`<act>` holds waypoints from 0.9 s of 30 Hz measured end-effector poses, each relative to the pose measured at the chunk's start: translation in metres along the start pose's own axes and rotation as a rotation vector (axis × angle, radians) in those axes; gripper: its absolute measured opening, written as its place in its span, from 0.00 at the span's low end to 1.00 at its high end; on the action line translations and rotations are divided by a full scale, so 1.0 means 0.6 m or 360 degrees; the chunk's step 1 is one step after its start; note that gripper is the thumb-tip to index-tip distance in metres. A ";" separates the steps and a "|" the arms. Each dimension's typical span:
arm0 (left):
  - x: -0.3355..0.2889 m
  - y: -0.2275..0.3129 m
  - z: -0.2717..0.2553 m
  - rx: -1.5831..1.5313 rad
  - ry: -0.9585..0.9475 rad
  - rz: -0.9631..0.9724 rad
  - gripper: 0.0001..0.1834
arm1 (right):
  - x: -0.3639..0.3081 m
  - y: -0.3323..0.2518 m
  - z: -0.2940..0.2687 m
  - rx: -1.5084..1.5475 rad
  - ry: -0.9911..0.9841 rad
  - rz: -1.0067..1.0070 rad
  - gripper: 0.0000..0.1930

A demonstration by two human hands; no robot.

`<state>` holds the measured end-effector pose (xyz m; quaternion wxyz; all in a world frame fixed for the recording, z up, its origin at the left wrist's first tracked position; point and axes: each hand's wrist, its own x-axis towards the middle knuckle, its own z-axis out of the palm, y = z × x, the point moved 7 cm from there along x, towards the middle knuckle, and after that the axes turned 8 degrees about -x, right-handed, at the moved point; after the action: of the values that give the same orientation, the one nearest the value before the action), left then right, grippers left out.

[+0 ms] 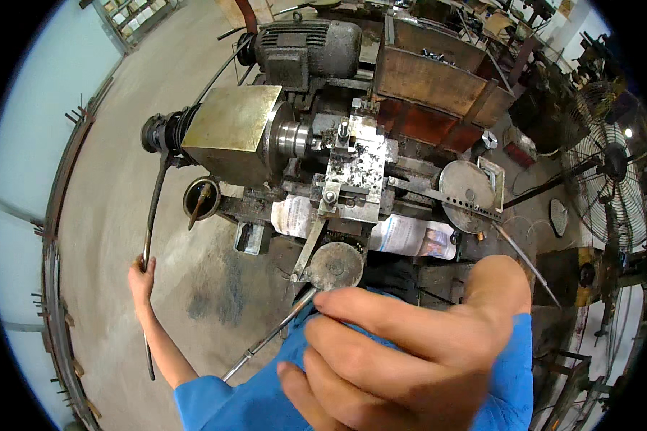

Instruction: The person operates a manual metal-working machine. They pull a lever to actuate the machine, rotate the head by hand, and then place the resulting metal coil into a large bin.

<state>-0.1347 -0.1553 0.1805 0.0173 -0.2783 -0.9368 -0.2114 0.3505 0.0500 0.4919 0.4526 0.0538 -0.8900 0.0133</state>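
At the left, my left hand (142, 280) is wrapped round a long dark lever rod (155, 208), which runs from beside the black belt pulley (174, 131) down past my forearm. Large and close in the foreground is my right hand (402, 345), its fingers curled inward. Whatever it may hold is hidden. Beyond it stands a small lathe with a bare metal spindle nose (292, 139). Dark metal chips cover its cross slide (357, 169), which carries a tool post bolt (343, 131). A round metal disc (336, 266) lies just past my right fingertips.
An electric motor (309, 50) sits behind the lathe. Wooden boxes (431, 79) stand at the back, and a large caged fan (611, 172) at the right. Bar stock (52, 266) lines the left wall. A pot with a brush (202, 197) is near the lathe's left end.
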 end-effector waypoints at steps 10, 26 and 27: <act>0.051 0.025 0.011 0.0216 -0.0001 -0.0246 0.19 | -0.142 0.312 0.186 -0.0323 -0.0770 0.0705 0.11; 0.010 0.078 0.026 0.0242 0.0018 -0.0480 0.12 | -0.198 0.416 0.379 -0.0700 -0.1596 0.0289 0.07; -0.007 0.077 0.029 0.0215 0.0011 -0.0565 0.13 | -0.191 0.408 0.388 -0.0673 -0.1543 0.0185 0.06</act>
<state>-0.1055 -0.1156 0.1816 0.0016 -0.1061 -0.9832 -0.1487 0.2040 0.2860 0.2682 -0.0114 -0.0881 -0.9818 -0.1678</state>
